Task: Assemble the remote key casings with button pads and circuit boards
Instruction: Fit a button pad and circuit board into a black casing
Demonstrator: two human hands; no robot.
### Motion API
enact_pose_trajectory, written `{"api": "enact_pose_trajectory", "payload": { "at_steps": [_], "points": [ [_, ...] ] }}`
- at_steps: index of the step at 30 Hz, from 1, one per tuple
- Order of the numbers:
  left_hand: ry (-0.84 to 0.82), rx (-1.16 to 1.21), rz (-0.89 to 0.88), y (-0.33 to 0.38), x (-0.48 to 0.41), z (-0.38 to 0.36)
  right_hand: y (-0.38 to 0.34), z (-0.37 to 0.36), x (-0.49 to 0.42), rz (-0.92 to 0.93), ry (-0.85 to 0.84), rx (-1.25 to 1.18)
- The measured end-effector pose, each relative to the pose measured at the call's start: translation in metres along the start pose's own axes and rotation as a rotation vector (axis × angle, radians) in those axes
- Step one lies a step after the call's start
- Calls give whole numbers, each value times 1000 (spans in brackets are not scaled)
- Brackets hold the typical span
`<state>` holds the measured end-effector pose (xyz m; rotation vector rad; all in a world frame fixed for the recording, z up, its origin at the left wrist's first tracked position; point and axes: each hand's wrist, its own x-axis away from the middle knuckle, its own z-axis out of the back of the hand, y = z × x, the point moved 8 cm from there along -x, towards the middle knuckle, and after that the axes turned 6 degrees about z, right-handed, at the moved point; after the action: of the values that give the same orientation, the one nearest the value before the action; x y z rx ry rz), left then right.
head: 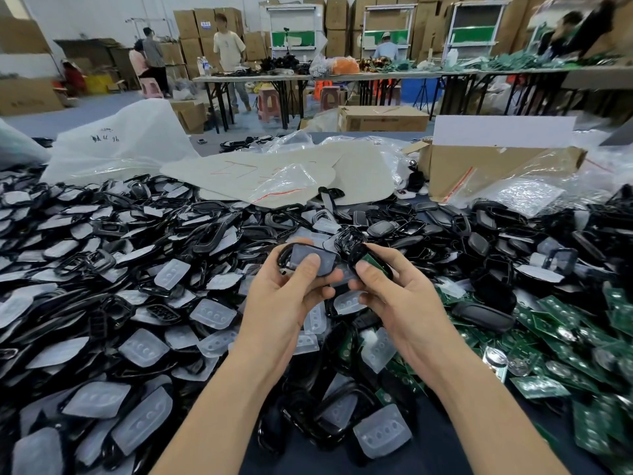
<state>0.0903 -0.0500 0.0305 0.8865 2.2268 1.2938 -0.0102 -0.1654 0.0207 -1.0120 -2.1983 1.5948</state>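
Two hands were raised together over the middle of a crowded desk (442,450), close to one another but holding separate parts. The left hand (284,298) gripped a black casing (285,256) with its fingers curled beneath, and a translucent button pad (301,252) lay in the casing's opening with the thumb pressed flat on top of it. The right hand (400,299) pinched a second casing shell (356,256) between thumb and fingers, and a green circuit board (372,262) showed inside that shell, just past the thumb tip. The two held pieces almost touched at their near edges; whether they actually met I could not tell.

Beneath and to the left of the hands spread a deep heap of loose casings and pads (137,269), black frames mixed with milky pads. To the right lay a pile of green boards (565,337), some carrying round silver cells. Behind the heap sat crumpled plastic bags (116,145) and an open cardboard box (496,169). Farther back, several people stood or sat near long tables and stacked cartons.
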Motion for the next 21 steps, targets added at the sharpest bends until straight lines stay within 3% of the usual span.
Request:
{"api": "enact_pose_trajectory", "payload": {
  "at_steps": [12,21],
  "points": [
    [-86,-99,32,-8,2,-9,4,5,-3,-22,52,-80],
    [-108,-423,-59,-12,5,-16,12,11,-5,-47,100,-76]
  ]
}}
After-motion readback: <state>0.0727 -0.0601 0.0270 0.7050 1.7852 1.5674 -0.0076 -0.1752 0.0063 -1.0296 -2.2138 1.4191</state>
